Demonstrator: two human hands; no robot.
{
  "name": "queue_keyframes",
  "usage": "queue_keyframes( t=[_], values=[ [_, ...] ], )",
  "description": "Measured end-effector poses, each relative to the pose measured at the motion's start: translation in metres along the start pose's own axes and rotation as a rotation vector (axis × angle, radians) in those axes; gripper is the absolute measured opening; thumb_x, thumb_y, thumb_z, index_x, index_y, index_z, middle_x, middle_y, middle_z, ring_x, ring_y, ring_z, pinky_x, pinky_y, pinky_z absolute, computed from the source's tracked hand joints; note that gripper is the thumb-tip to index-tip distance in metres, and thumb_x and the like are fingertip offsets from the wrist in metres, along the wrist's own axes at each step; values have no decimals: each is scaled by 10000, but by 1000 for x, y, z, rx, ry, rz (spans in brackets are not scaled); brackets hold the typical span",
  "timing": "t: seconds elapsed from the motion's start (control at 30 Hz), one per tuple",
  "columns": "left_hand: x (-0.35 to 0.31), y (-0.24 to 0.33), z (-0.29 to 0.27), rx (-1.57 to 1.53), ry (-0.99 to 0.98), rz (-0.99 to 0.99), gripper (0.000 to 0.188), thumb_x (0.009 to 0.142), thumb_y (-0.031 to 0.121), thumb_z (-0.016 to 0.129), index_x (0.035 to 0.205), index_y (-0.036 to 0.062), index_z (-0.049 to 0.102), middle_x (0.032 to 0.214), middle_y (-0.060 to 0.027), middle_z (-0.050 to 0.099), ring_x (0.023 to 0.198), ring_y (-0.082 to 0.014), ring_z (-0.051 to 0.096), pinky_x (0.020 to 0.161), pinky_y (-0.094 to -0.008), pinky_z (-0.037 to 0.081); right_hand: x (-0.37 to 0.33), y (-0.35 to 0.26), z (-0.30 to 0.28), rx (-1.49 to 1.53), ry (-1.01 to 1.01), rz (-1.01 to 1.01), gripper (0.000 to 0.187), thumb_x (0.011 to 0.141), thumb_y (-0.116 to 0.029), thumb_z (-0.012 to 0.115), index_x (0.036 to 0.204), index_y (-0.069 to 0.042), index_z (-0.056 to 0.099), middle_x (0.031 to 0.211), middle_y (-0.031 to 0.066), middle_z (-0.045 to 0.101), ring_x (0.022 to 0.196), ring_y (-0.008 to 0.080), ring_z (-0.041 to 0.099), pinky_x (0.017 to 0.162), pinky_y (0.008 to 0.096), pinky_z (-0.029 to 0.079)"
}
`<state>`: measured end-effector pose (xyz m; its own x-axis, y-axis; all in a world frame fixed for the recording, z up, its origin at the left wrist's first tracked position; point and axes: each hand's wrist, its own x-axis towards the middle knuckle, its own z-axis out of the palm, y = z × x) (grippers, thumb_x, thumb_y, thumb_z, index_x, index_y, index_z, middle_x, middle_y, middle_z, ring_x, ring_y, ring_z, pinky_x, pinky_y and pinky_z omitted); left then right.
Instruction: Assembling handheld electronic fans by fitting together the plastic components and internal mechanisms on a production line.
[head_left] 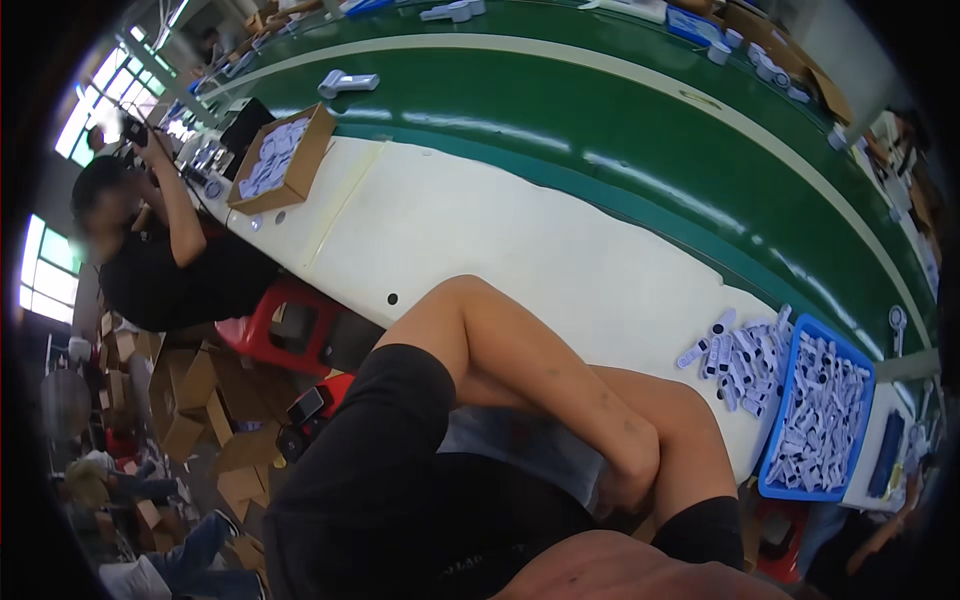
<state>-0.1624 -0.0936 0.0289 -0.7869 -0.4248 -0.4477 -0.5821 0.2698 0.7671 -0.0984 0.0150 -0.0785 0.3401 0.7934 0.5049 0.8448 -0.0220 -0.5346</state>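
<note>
My arms are crossed in front of my body, below the near edge of the white table (pixel 480 220). The left forearm (pixel 560 375) slants down to the right, over the right one. My left hand (pixel 628 478) rests low against the inside of my right arm; its fingers are in shadow and mostly hidden. From the black right sleeve, my right forearm (pixel 640 385) runs left behind the left arm, which hides my right hand. Neither hand touches the small white-and-black handheld parts (pixel 738 355) piled at the table's right end.
A blue basket (pixel 768 470) full of similar parts stands right of the pile. At the far left is a cardboard box (pixel 312 165) of white parts. Beyond runs a green conveyor (pixel 480 95) with a white device (pixel 347 83). A co-worker sits left, near a red stool (pixel 270 325).
</note>
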Motion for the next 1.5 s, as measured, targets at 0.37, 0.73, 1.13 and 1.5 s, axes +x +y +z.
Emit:
queue_keyframes(
  t=[0.37, 0.73, 1.13, 1.5],
  values=[
    [-4, -11, -5, -144, -237, 427, 395, 959, 289, 508, 1232, 8, 557, 1132, -153, 637, 1028, -268, 622, 933, -356, 462, 34, 10, 11, 63, 0, -11, 226, 833, -269, 628, 875, -51, 583, 879, 112, 649, 890, 243, 628, 771, 355, 498],
    [-381, -212, -15, -384, 2075, -588, 283, 936, 244, 542, 1105, 38, 641, 985, -86, 670, 897, -152, 630, 811, -289, 508, 65, 31, -32, -196, -122, 89, 139, 795, -186, 580, 780, -50, 607, 719, 142, 644, 632, 320, 631, 585, 398, 506],
    [-542, -334, 117, -199, 2162, -2080, 827, 779, 564, 611, 1385, 85, 316, 1367, -373, 341, 1226, -465, 461, 966, -518, 420, 51, 92, -80, -510, 260, 519, 139, 774, -150, 574, 685, -48, 541, 577, 105, 597, 520, 300, 607, 489, 419, 473],
    [-596, -347, 153, -535, 2677, -1481, 737, 730, 471, 685, 1302, 125, 373, 1208, -214, 516, 1078, -388, 540, 813, -497, 491, 70, 88, -81, -375, 283, 600, 159, 794, -177, 563, 693, -57, 580, 593, 140, 607, 558, 343, 610, 545, 460, 479]
  ],
)
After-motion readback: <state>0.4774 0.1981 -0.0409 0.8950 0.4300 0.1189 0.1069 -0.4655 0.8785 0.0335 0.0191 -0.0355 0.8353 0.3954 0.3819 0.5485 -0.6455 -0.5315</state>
